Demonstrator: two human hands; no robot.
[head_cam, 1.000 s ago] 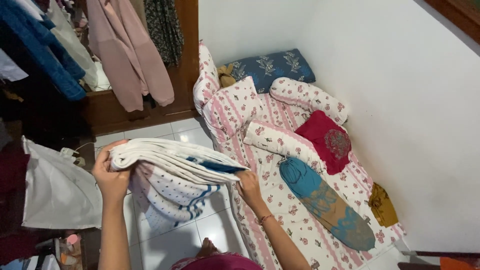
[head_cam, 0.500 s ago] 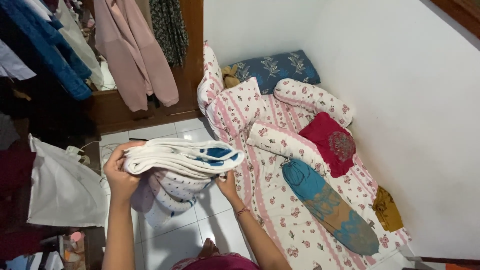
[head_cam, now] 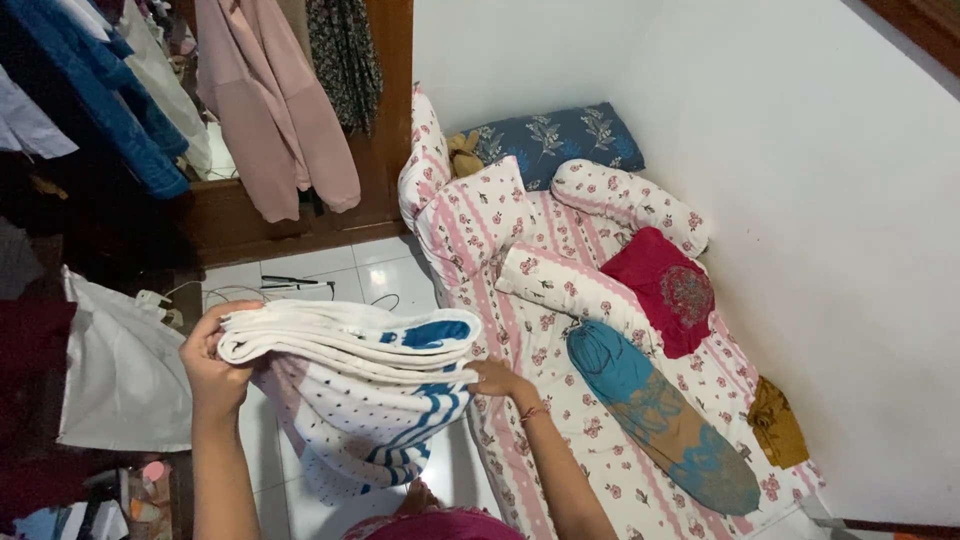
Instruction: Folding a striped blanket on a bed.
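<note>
Left fingers: the left hand [head_cam: 213, 372] is closed over the left end of the folded white cotton blanket with blue stripes and small dots [head_cam: 355, 385], thumb on top, the other fingers curled under the stacked layers.
Right fingers: the right hand [head_cam: 497, 379] grips the opposite end, fingers tucked into the fold; how tightly they are closed is partly hidden by the cloth.
Blanket: held in the air between both hands, above the white tiled floor [head_cam: 310, 275] and just beside the edge of the pink-and-white floral mattress [head_cam: 600, 440]; several layers stacked on top, one loose panel hanging below.
Doing the fold well: in my judgement the edges of the layers should be kept level at both ends, the cloth held taut between the hands, and the hanging panel gathered before it sags out of line.
On the mattress: a long teal and tan bolster [head_cam: 660, 415], a red square cushion [head_cam: 665, 285], a floral bolster [head_cam: 625, 200], a dark blue leaf-print pillow [head_cam: 560, 140], a mustard cloth [head_cam: 778, 425] by the white wall [head_cam: 800, 180].
Left of the hands: a white fabric bag [head_cam: 120, 375]; a pink garment [head_cam: 275, 110] and blue clothes [head_cam: 110, 110] hang above it.
Packages, labels, signs: small items at the lower left, too small to tell; no labels or signs can be made out.
</note>
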